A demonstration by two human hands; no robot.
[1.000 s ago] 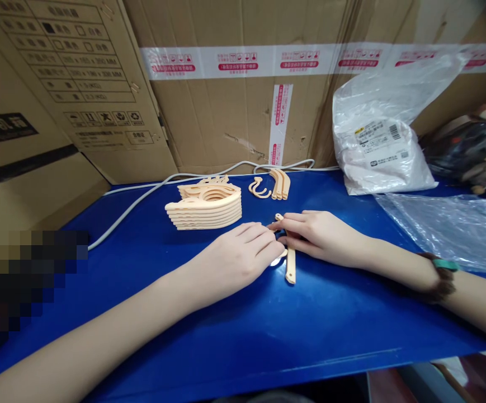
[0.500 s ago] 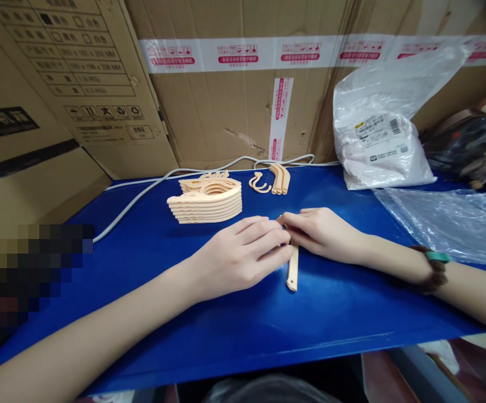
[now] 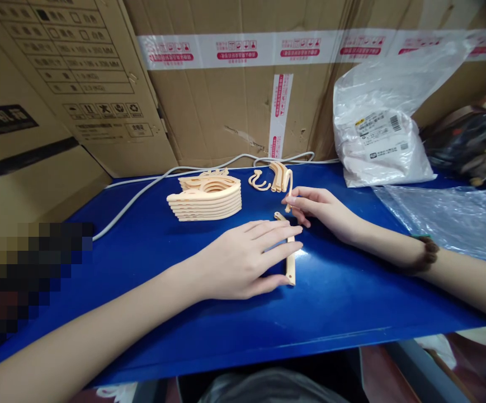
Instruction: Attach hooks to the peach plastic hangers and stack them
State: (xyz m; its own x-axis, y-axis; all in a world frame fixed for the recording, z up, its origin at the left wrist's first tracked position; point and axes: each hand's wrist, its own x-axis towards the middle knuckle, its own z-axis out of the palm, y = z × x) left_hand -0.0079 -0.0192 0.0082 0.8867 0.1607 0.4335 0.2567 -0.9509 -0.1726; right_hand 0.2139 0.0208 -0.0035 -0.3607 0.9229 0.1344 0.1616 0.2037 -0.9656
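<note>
My right hand (image 3: 324,210) pinches a cream plastic hanger hook (image 3: 289,187) near its lower end, and its curved top points up. Stretched out and spread, the fingers of my left hand (image 3: 246,254) lie over a cream hanger arm piece (image 3: 291,260) on the table. The thumb touches the near end of that piece, where a small hole shows; its middle is partly hidden by the fingers. Behind my hands are loose hooks (image 3: 258,183) and several curved arm pieces (image 3: 277,178). To their left sits a stack of cream folding hangers (image 3: 204,202).
The table has a blue cover (image 3: 335,313). A white cable (image 3: 131,215) runs along its back and left. Cardboard boxes (image 3: 221,106) stand behind and at left. On the right are a white plastic bag (image 3: 385,134) with a label and a clear plastic sheet (image 3: 448,224).
My right hand has moved up and away from the arm piece and now holds a hook. The fingers of my left hand have spread out over the arm piece.
</note>
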